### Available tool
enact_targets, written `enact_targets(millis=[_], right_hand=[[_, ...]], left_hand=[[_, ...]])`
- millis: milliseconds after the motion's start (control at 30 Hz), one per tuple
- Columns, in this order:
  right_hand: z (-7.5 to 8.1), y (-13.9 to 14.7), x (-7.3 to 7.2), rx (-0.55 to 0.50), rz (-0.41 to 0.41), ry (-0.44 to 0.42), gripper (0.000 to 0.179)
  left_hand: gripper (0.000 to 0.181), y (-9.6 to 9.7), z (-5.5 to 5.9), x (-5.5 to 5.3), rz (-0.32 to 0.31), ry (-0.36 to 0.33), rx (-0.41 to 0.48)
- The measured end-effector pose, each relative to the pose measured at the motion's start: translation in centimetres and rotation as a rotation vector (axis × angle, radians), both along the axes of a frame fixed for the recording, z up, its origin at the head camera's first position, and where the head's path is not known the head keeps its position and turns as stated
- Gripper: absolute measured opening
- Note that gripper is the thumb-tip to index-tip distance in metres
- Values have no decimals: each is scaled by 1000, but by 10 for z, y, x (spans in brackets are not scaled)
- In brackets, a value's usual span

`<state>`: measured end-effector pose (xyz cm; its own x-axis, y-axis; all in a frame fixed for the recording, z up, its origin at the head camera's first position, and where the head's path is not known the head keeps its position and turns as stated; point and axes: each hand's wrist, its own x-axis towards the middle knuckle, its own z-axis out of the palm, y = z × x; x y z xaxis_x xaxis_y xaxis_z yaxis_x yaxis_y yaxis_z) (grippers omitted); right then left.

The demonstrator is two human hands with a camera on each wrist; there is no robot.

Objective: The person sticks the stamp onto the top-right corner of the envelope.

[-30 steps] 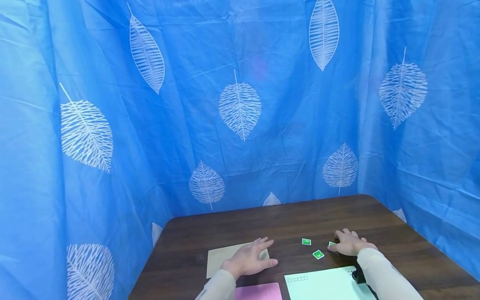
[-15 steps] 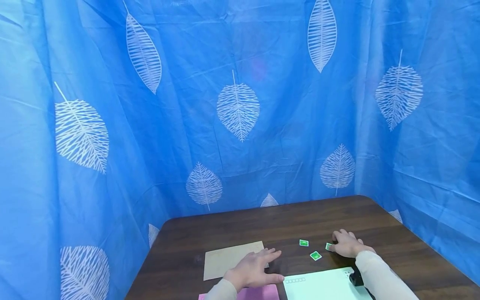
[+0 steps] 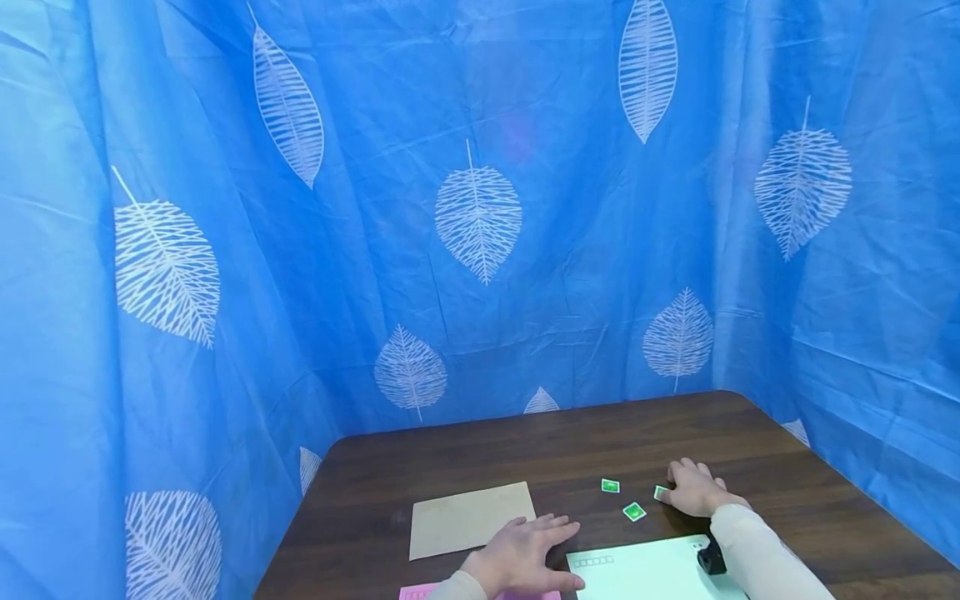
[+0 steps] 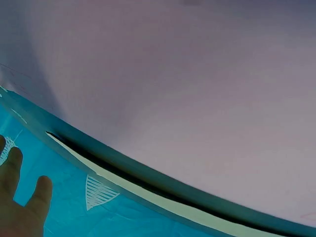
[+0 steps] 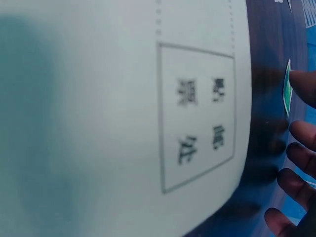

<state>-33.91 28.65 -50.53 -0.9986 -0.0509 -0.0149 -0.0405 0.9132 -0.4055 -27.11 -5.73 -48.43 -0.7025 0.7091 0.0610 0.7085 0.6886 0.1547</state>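
Note:
My right hand (image 3: 697,490) is over the table's right side, with its thumb tip on a small green stamp (image 3: 659,493). In the right wrist view that stamp (image 5: 287,89) is seen nearly edge-on at the thumb, while the other fingers (image 5: 296,185) stay apart from it. Two more green stamps lie to the left, one farther back (image 3: 611,486) and one nearer (image 3: 634,512). My left hand (image 3: 525,557) spreads its fingers above a pink envelope (image 3: 417,592), the thumb by the left edge of a pale green envelope (image 3: 652,571). Whether that thumb touches paper is unclear.
A tan envelope (image 3: 457,525) lies flat behind my left hand. A black wrist camera (image 3: 712,557) on the right wrist covers part of the pale green envelope. Blue leaf-patterned cloth (image 3: 525,333) hangs around the brown wooden table (image 3: 450,458).
My left hand has moved right and nearer, toward the pale green envelope, uncovering more of the tan one. My right hand has barely shifted; more of the stamp at its thumb now shows.

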Motion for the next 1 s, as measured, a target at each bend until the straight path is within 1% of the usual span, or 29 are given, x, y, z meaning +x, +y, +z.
enact_targets(millis=[133, 300, 433, 533, 600, 833, 1000], right_hand=[[3, 0, -2, 11, -2, 15, 37], [5, 0, -2, 2, -11, 19, 34], [4, -1, -1, -18, -13, -2, 29], [3, -2, -2, -21, -18, -16, 25], [2, -3, -2, -26, -21, -20, 22], [2, -6, -3, -53, -45, -28, 18], [2, -8, -3, -72, -50, -11, 18]], left_hand=[[72, 2, 1, 2, 0, 6, -8], [73, 3, -1, 5, -20, 11, -40], [72, 3, -2, 6, -18, -11, -76], [71, 3, -3, 6, -7, -40, -85], [70, 3, -3, 6, -3, -46, -89], [69, 1, -6, 7, -21, 21, -165], [69, 0, -7, 8, -27, 23, -174]])
